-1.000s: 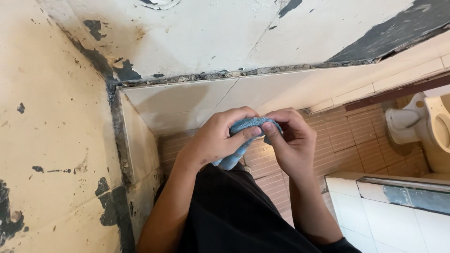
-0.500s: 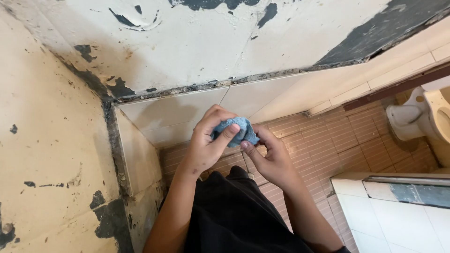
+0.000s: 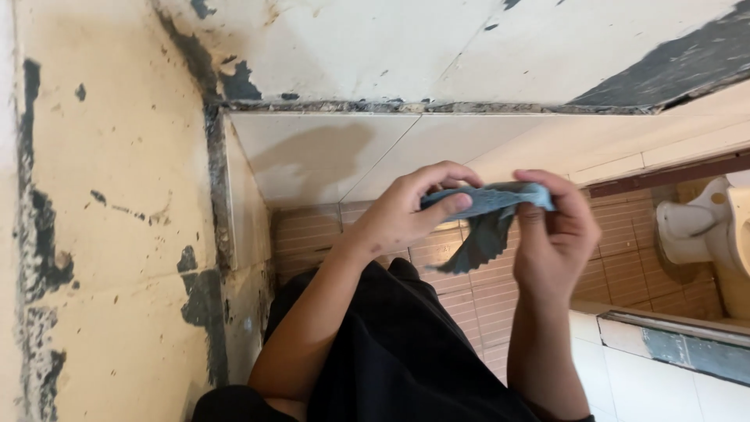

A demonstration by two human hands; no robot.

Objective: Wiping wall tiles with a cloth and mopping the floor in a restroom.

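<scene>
A small blue cloth [image 3: 483,217] is stretched between both of my hands in front of me. My left hand [image 3: 406,209] pinches its left end with thumb and fingers. My right hand [image 3: 553,234] grips its right end from above. A loose corner of the cloth hangs down between the hands. Black trousers [image 3: 398,344] on my legs fill the lower middle of the view.
Worn cream walls with dark flaking patches [image 3: 101,219] meet in a corner at the left. Pale wall tiles [image 3: 351,156] run below them. Brown ribbed floor tiles [image 3: 617,273] lie beyond my hands. A white toilet [image 3: 703,227] stands at the right, with a white tiled ledge [image 3: 672,367] below it.
The cloth was bunched up between my hands; now it is pulled out flat between them. My right hand has moved to the right, away from the left.
</scene>
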